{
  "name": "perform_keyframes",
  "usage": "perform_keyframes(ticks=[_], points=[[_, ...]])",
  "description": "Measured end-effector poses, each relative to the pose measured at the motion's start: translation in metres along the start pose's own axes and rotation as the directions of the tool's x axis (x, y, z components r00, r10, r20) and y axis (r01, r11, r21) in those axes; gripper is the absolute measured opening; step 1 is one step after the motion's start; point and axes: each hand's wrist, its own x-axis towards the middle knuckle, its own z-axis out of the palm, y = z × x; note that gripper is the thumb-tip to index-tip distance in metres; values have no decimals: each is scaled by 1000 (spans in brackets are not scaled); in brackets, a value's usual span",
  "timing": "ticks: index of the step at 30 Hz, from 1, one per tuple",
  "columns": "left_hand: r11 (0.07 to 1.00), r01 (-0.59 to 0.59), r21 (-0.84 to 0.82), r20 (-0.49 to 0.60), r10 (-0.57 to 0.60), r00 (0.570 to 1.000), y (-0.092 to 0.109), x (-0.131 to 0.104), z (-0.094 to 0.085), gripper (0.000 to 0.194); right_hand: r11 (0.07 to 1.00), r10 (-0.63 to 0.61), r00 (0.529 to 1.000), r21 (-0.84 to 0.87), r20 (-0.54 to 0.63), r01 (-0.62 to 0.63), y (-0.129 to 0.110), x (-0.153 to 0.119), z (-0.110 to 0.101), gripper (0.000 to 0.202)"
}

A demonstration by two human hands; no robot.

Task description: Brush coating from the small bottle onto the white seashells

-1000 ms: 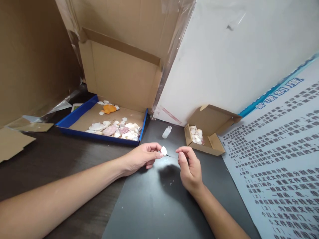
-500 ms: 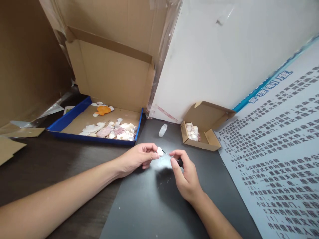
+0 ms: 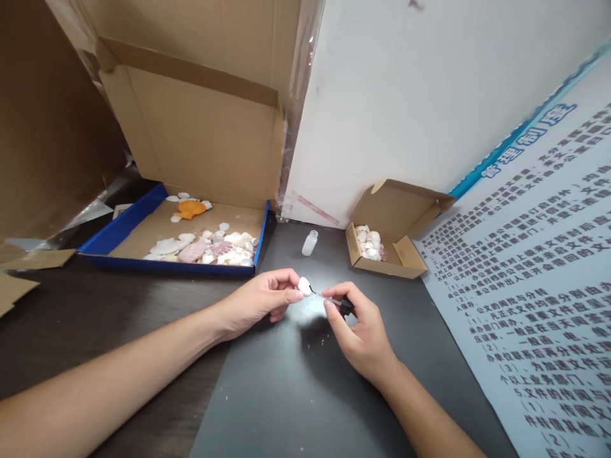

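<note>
Between the thumb and fingers of my left hand (image 3: 267, 298) a small white seashell (image 3: 304, 286) is pinched. My right hand (image 3: 356, 327) is closed on a small brush with a black cap (image 3: 345, 307) as its handle; the thin stem points left. The brush's dark tip (image 3: 312, 290) is at the shell's right edge; whether it touches I cannot tell. Behind both hands a small frosted bottle (image 3: 310, 243) stands uncapped on the dark mat (image 3: 267, 394).
Left of the bottle, a blue-edged box (image 3: 167, 264) holds several shells and an orange piece (image 3: 191, 209). A small cardboard box (image 3: 389, 271) with white shells stands at the right, by a printed poster (image 3: 539, 267). Tiny white crumbs (image 3: 323, 341) lie on the mat.
The view has shifted slightly. Both hands keep their grips, and the brush stays by the shell's right edge. The shell looks slightly turned.
</note>
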Motion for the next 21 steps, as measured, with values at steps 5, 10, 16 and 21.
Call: perform_keyframes(ticks=[5, 10, 16, 21], points=[[1000, 2, -5, 4, -2, 1000, 2, 0, 1, 20, 999, -44, 999, 7, -3, 44, -1, 0, 1, 4], [1000, -1, 5, 1, 1, 1000, 1, 0, 1, 23, 995, -83, 992, 49, -99, 88, -4, -1, -2, 3], [1000, 3, 31, 30, -4, 1000, 2, -2, 0, 19, 995, 18, 992, 98, -124, -6, -3, 0, -1, 7], [999, 9, 53, 32, -10, 999, 4, -3, 1, 17, 992, 90, 982, 105, -164, -73, -2, 3, -1, 7]])
